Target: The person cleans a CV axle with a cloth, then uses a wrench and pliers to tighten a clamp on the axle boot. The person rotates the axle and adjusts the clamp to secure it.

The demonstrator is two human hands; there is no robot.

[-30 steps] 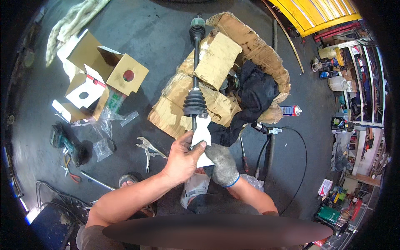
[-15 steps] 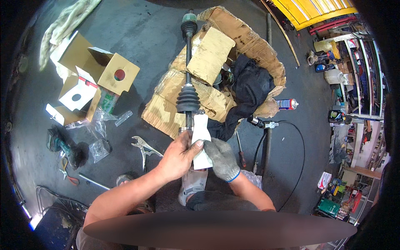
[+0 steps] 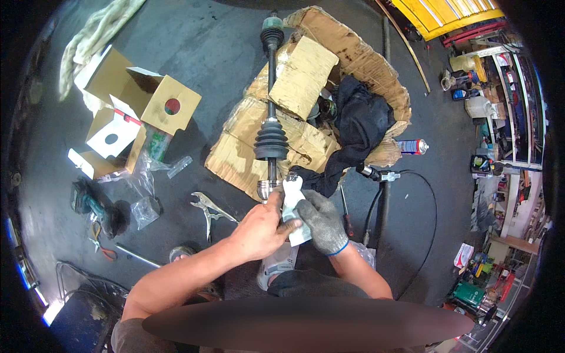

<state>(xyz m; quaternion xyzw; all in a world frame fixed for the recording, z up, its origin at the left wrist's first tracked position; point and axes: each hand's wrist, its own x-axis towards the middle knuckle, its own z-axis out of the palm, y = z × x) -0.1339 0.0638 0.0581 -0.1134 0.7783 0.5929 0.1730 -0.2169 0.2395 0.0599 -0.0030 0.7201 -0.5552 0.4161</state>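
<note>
Just past the lower metal joint [image 3: 266,189] of a drive axle, my bare left hand [image 3: 262,228] pinches the lower part of a white pouch [image 3: 297,209]. My right hand [image 3: 321,222], in a grey glove, grips the pouch from the right with bent fingers. The axle [image 3: 272,79] runs up the middle over torn cardboard [image 3: 232,154], with a ribbed black boot [image 3: 271,141] on it and a second boot at its far end. The pouch's top stands beside the joint; whether they touch I cannot tell. The part of the joint behind my left fingers is hidden.
Open cartons [image 3: 173,106], a cordless tool [image 3: 88,206] and locking pliers [image 3: 209,212] lie left. Right are a black cloth [image 3: 359,123], spray can [image 3: 412,146], screwdriver [image 3: 347,217] and hose [image 3: 432,206]. Crowded shelving [image 3: 518,117] lines the right side; my foot [image 3: 273,267] is below my hands.
My gloved hand has moved up along the pouch, its fingers now over the pouch's middle. The pouch leans more, its lower end swung right, and the lower joint shows more.
</note>
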